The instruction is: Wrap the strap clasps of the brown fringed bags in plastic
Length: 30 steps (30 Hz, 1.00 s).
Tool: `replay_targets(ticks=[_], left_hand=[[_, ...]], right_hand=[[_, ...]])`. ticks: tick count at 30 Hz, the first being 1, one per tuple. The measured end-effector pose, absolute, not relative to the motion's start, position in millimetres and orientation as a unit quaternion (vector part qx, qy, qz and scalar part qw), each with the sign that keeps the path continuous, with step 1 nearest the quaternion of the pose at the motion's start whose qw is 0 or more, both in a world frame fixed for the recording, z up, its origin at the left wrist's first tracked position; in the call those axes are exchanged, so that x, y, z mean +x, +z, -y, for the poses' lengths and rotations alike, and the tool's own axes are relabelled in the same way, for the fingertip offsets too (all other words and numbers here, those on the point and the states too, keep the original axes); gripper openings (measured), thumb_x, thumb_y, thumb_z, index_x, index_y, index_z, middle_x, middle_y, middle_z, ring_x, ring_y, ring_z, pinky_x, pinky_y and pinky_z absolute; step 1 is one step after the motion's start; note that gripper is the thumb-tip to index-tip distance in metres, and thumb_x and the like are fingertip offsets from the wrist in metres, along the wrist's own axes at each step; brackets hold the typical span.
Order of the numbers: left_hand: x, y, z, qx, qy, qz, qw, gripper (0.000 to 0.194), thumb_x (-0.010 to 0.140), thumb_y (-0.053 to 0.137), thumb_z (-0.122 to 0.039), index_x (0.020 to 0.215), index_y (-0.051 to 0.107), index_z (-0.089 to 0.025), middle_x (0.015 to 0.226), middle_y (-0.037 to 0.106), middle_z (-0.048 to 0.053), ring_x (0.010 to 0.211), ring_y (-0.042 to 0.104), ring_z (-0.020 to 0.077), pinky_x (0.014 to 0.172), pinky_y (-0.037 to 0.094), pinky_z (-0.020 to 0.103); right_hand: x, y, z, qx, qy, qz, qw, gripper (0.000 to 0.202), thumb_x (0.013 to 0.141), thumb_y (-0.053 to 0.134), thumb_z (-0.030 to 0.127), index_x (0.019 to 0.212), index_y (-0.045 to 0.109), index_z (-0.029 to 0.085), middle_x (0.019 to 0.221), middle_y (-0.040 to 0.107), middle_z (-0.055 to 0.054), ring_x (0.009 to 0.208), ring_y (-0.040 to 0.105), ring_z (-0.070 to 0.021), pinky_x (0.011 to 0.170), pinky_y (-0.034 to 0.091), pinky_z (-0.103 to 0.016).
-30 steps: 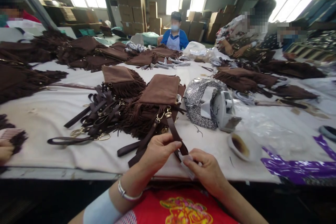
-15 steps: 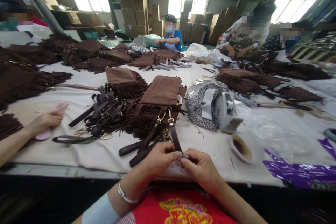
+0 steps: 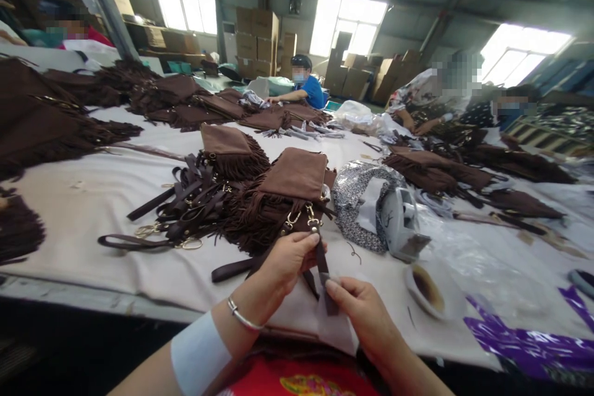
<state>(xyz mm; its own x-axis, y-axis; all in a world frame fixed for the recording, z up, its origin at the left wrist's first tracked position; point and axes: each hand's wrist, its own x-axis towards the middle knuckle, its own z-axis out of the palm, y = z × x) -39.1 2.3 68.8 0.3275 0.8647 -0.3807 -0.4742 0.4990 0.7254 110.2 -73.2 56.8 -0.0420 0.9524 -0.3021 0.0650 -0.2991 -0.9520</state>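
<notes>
My left hand [image 3: 291,260] is closed on the upper part of a dark brown wrist strap [image 3: 321,258], just below its gold clasp [image 3: 312,215]. Lower down, my right hand [image 3: 359,303] pinches the strap's end together with a thin, whitish translucent sheet [image 3: 335,327] that hangs beneath it. The strap leads up to a brown fringed pouch [image 3: 295,172], lying on a stack of similar pouches. A second fringed pouch [image 3: 229,145] is behind it to the left. Beside them lies a heap of dark straps [image 3: 188,201] with gold rings.
A tape dispenser [image 3: 400,223] stands right of the pouches, by a plastic-wrapped patterned bundle [image 3: 348,198]. Nearer are a tape roll [image 3: 424,288] and purple plastic [image 3: 515,334]. Brown fringed bags [image 3: 55,111] cover the left side of the table. Co-workers sit across the table.
My left hand has moved up the strap toward the clasp. My right hand is lower, and the whitish sheet now shows. The other person's hand with a pink comb has left the view at left.
</notes>
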Motion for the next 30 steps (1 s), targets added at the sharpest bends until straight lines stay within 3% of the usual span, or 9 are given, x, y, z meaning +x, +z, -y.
replay_targets(ticks=[5, 11, 16, 21, 27, 30], left_hand=[[-43, 67, 0, 0.282, 0.428, -0.393, 0.764, 0.035, 0.066, 0.08, -0.038, 0.086, 0.069, -0.012, 0.086, 0.07, 0.008, 0.075, 0.063, 0.0159, 0.07, 0.047, 0.028], [-62, 71, 11, 0.288, 0.423, -0.4, 0.76, 0.042, 0.072, 0.074, -0.047, 0.101, 0.066, -0.017, 0.092, 0.069, 0.008, 0.079, 0.064, 0.0171, 0.071, 0.048, 0.03], [-59, 66, 20, 0.303, 0.421, -0.446, 0.73, 0.039, 0.066, 0.077, -0.048, 0.079, 0.064, -0.014, 0.072, 0.065, 0.004, 0.066, 0.06, 0.0146, 0.065, 0.048, 0.029], [-54, 64, 12, 0.305, 0.459, -0.473, 0.688, 0.037, 0.067, 0.075, -0.048, 0.072, 0.061, -0.014, 0.063, 0.06, 0.002, 0.057, 0.056, 0.0117, 0.057, 0.046, 0.025], [-58, 70, -4, 0.298, 0.501, -0.493, 0.646, 0.033, 0.069, 0.072, -0.045, 0.072, 0.061, -0.014, 0.056, 0.058, -0.001, 0.047, 0.052, 0.0112, 0.046, 0.04, 0.022], [-58, 75, -12, 0.325, 0.515, -0.522, 0.597, 0.028, 0.07, 0.072, -0.041, 0.069, 0.063, -0.014, 0.056, 0.06, 0.0, 0.046, 0.051, 0.0106, 0.045, 0.037, 0.021]], right_hand=[[101, 75, 33, -0.569, 0.544, 0.432, 0.44, 0.042, 0.067, 0.075, 0.055, 0.065, 0.07, 0.013, 0.057, 0.061, -0.001, 0.055, 0.048, -0.0139, 0.052, 0.035, -0.025], [92, 84, 14, -0.556, 0.556, 0.43, 0.444, 0.041, 0.067, 0.075, 0.055, 0.071, 0.071, 0.014, 0.061, 0.066, -0.004, 0.057, 0.057, -0.0185, 0.053, 0.043, -0.028], [87, 82, 11, -0.56, 0.533, 0.448, 0.449, 0.039, 0.065, 0.077, 0.054, 0.069, 0.07, 0.016, 0.062, 0.066, -0.002, 0.056, 0.058, -0.0169, 0.054, 0.044, -0.027], [79, 92, -1, -0.536, 0.557, 0.432, 0.465, 0.042, 0.063, 0.078, 0.054, 0.078, 0.071, 0.015, 0.066, 0.068, -0.002, 0.056, 0.059, -0.0166, 0.055, 0.046, -0.028], [78, 87, -8, -0.551, 0.537, 0.47, 0.432, 0.046, 0.071, 0.069, 0.06, 0.075, 0.065, 0.014, 0.05, 0.054, 0.003, 0.042, 0.043, -0.0085, 0.041, 0.031, -0.021], [81, 81, -8, -0.57, 0.511, 0.496, 0.41, 0.044, 0.075, 0.066, 0.059, 0.069, 0.062, 0.015, 0.047, 0.053, 0.003, 0.041, 0.043, -0.0082, 0.041, 0.03, -0.021]])
